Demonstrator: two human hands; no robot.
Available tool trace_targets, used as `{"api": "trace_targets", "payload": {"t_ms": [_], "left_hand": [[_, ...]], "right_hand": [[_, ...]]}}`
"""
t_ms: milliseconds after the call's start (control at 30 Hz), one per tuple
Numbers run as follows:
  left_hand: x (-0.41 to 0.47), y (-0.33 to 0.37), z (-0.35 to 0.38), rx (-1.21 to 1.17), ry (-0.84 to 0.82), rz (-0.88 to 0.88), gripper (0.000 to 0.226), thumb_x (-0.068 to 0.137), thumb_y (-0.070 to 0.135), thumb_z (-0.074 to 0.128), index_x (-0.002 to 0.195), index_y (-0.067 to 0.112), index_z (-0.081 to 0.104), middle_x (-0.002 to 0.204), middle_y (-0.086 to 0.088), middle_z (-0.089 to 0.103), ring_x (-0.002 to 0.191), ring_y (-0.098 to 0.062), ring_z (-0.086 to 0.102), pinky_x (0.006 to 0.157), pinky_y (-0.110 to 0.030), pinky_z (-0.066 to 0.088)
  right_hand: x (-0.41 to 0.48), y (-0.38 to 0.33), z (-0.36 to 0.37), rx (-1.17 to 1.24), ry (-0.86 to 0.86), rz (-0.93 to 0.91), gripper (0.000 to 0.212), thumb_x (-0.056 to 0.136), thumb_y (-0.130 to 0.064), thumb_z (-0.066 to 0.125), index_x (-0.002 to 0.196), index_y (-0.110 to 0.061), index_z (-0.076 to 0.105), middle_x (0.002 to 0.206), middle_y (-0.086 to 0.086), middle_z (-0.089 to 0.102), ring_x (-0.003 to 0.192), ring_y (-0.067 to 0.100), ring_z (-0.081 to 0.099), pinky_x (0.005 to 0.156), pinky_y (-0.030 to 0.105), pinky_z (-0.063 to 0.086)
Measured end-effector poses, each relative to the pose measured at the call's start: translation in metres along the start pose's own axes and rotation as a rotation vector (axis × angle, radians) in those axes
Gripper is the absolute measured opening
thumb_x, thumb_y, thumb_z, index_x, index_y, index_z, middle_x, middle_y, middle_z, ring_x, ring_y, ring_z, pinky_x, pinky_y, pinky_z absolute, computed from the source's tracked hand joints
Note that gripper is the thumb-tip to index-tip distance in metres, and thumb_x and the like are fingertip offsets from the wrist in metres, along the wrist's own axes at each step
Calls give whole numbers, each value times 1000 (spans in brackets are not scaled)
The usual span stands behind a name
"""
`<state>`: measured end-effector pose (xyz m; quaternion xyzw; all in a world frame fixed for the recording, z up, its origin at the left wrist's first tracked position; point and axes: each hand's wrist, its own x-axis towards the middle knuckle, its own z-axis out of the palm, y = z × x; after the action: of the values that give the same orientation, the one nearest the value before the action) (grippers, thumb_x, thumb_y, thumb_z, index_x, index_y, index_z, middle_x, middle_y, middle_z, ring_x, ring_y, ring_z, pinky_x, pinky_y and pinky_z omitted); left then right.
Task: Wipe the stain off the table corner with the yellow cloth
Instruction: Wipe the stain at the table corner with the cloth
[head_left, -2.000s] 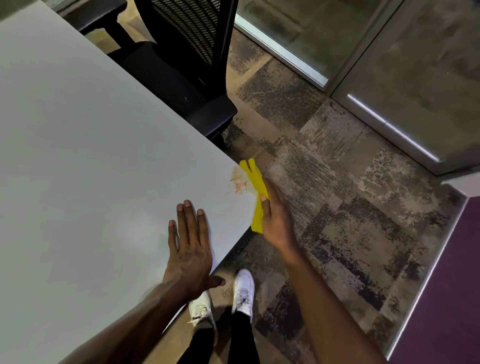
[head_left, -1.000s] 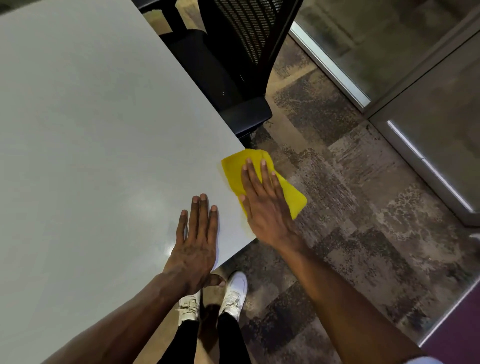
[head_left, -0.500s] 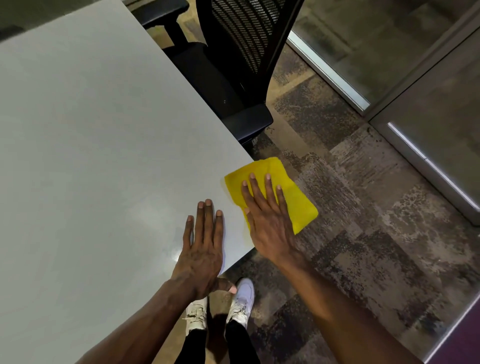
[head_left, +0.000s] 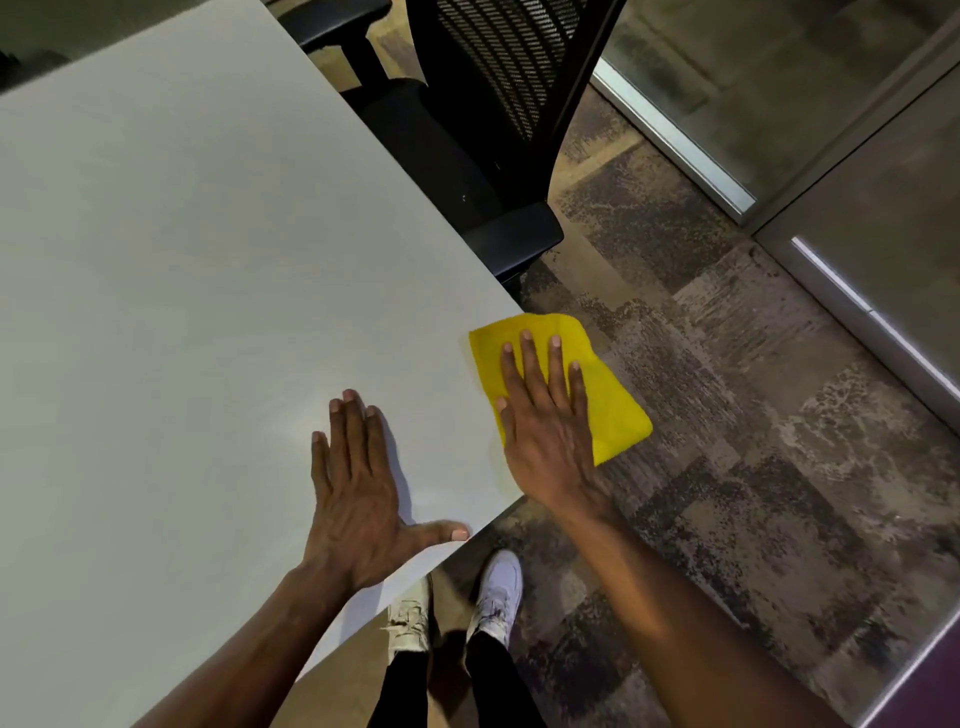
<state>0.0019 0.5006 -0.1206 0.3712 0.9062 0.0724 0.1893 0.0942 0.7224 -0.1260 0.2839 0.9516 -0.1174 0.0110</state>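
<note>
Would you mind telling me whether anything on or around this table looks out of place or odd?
Only one thing: the cloth overhangs the table corner, about half of it off the edge over the carpet. The right hand presses it flat; the left hand rests flat on the tabletop. No stain shows.

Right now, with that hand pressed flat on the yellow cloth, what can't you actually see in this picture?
All in the head view:
- The stain: the yellow cloth and right hand cover the corner of the table, so whether it is gone cannot be told.
- The cloth's middle, hidden under the hand.
- The chair: cut off by the top edge.
- The shoes: partly hidden behind the table edge.
</note>
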Motion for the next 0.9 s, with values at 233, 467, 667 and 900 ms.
{"api": "trace_targets", "payload": {"t_ms": [233,467,667,900], "left_hand": [[-1,-2,1,10,-44,-20,172,53,117,37,169,-1,-14,179,-25,-23,168,-43,-20,132,-73,4],[1,-1,0,48,-64,-24,172,54,117,34,168,-4,-14,177,-28,-24,167,-45,-21,133,-72,3],[1,-1,-2,45,-93,-27,173,55,117,36,166,-4,-19,175,-27,-30,165,-43,-28,133,-72,-1],[1,-3,-1,34,-73,-21,173,54,118,30,167,-4,-17,176,-28,-28,166,-44,-25,132,-74,3]], "right_hand": [[-27,-23,12,10,-21,-240,61,116,-38,28,172,-20,10,182,3,2,168,32,-5,134,57,16],[-37,2,5,-31,-51,-207,62,115,-45,27,172,-27,9,182,1,1,169,29,-4,134,56,16],[34,-31,6,-43,-16,25,65,114,-44,24,171,-16,13,181,10,5,168,37,-1,134,58,12],[-25,-32,18,-45,-25,-334,65,115,-44,26,172,-17,9,182,6,1,168,32,-4,132,58,20]]}}
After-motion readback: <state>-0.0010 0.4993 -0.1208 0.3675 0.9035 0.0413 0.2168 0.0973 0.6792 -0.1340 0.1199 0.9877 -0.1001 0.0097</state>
